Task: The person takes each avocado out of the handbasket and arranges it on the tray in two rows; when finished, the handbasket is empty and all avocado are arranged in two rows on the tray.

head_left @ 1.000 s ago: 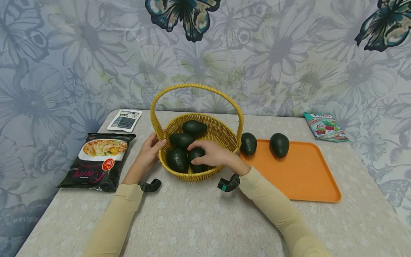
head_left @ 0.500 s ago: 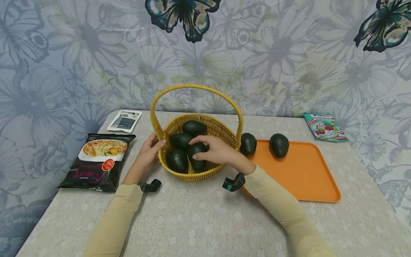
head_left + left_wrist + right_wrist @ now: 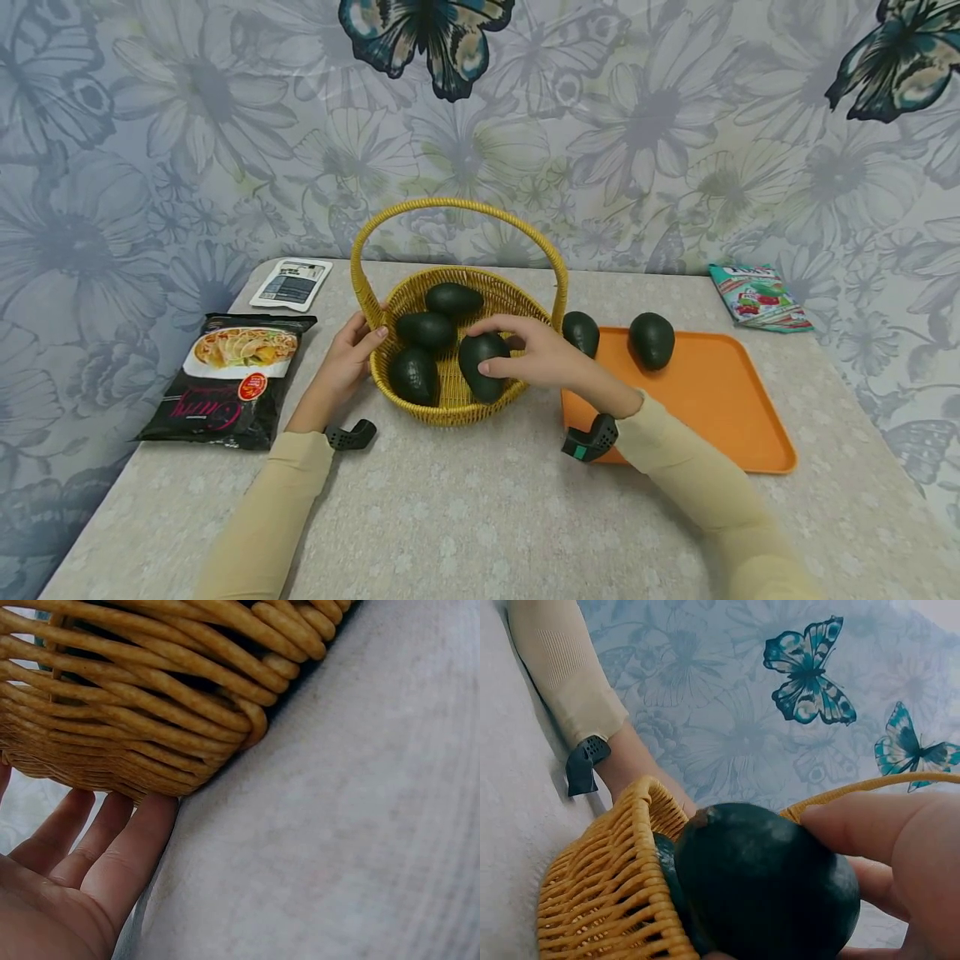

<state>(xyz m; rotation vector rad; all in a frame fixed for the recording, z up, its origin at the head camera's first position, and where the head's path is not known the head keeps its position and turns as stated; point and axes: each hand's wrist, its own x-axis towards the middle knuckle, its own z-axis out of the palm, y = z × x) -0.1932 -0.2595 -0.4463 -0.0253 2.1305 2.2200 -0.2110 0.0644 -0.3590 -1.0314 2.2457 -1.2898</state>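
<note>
1. Your right hand [image 3: 543,358] has its fingers and thumb curled round a dark green, egg-shaped avocado [image 3: 482,365], gripped across its broad middle and held over the near right part of the round woven yellow wicker basket [image 3: 450,412].
2. The skin looks firm and slightly pebbled, so it should not slip much; the fruit looks compact and moderately weighty, so keep the wide wrap round its belly, not a fingertip pinch at the narrow end. Ripe flesh may bruise, so squeeze lightly.
3. Your left hand [image 3: 348,360] rests with its fingers fairly straight against the basket's left wall, holding nothing, fingertips [image 3: 154,817] at the weave's base.
4. Inside the basket lie three more dark avocados [image 3: 425,329].
5. Right of the basket, the flat orange plastic tray [image 3: 712,417] on the pale worktop [image 3: 465,517] carries two avocados [image 3: 651,339].
</note>
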